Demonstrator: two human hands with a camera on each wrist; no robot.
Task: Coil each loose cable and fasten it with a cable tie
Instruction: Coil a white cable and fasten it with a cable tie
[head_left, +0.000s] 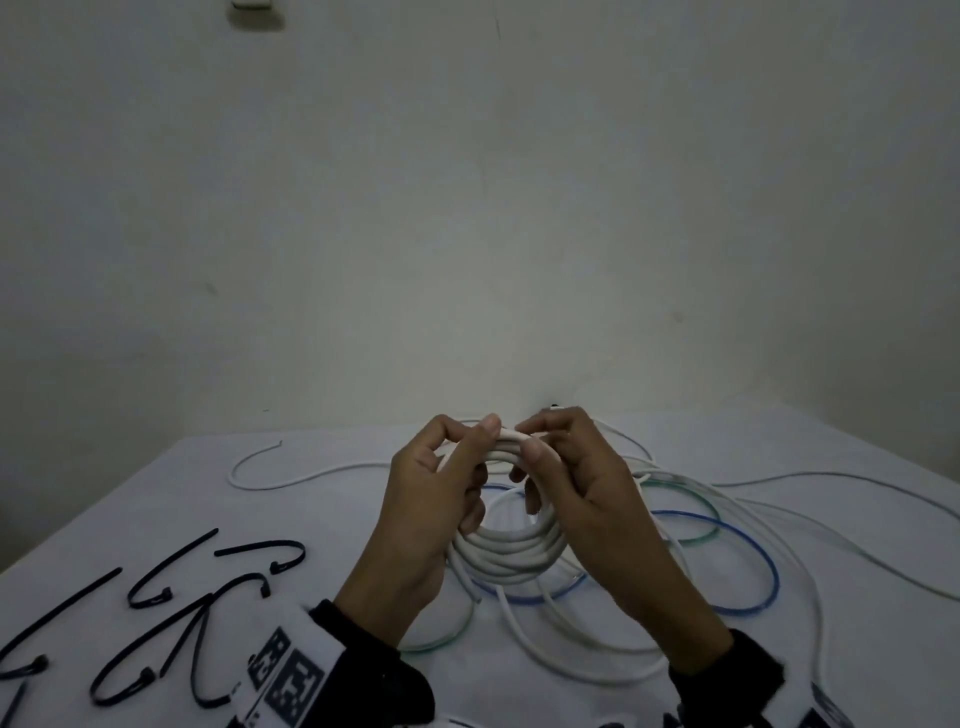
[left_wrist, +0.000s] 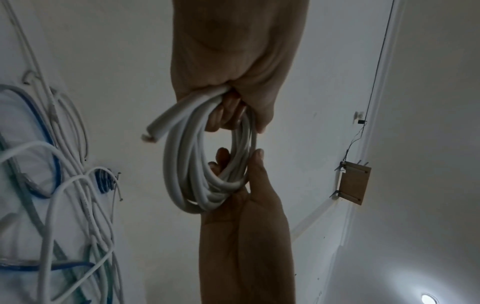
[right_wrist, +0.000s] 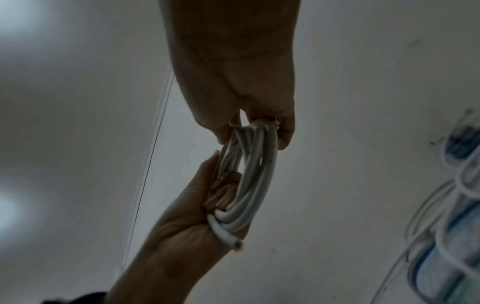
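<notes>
- Head view: held a round coil of smooth white cable (head_left: 511, 556) upright above a white table (head_left: 156, 509), several thick loops bunched together.
- Gripped by the left hand (head_left: 431, 514) on the coil's left side, fingers curled through the middle, thumb tip pressed on the top strands.
- Pinched by the right hand (head_left: 582, 483) on the top right, thumb and forefinger closed on the strands, other fingers hooked inside the ring.
- Lay behind and under the hands: loose cables (head_left: 727, 525) in white, blue and pale green, sprawled in wide, slack loops.
- Lay at the left, well apart from the coil: black cable ties (head_left: 171, 613), thin flat strips, some bent into open arcs.
- Left wrist view: showed the coil (left_wrist: 207, 164) edge-on as an oval, a blunt cut end sticking out at the upper left; clasped from above by the left hand (left_wrist: 233, 61), from below by the right hand (left_wrist: 246, 226), thumb laid along the outer strands.
- Right wrist view, soft and blurred: showed the coil (right_wrist: 249, 185) stretched between the right hand (right_wrist: 241, 92) above and the left hand (right_wrist: 187, 226) below, both closed round the glossy strands; cut end poking past the left palm.
</notes>
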